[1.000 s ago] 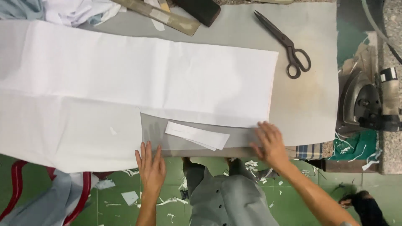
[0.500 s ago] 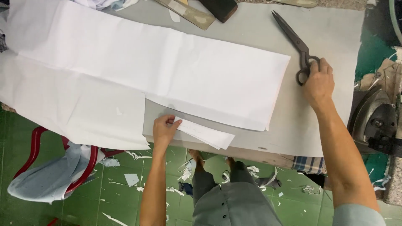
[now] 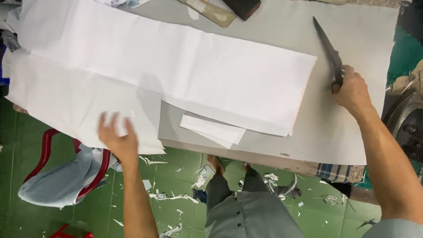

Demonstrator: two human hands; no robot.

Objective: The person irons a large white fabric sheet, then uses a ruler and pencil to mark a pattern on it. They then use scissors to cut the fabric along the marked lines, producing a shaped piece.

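My right hand (image 3: 351,91) grips the handles of large dark scissors (image 3: 328,51), whose closed blades point away over the grey table cover (image 3: 352,136). My left hand (image 3: 118,139) hovers with fingers spread over the near edge of a big sheet of white fabric (image 3: 154,70) that hangs off the table's left side. A small white paper strip (image 3: 212,130) lies on the grey cover between my hands, partly under the fabric's edge.
A wooden ruler (image 3: 207,11) and a dark block (image 3: 241,6) lie at the far edge. An iron (image 3: 407,128) sits at the right. A red chair with grey cloth (image 3: 61,180) stands below left. White scraps litter the green floor (image 3: 176,207).
My right hand went from the table's near edge to the scissors and now grips their handles. My left hand slid left off the small strip to the hanging fabric edge.
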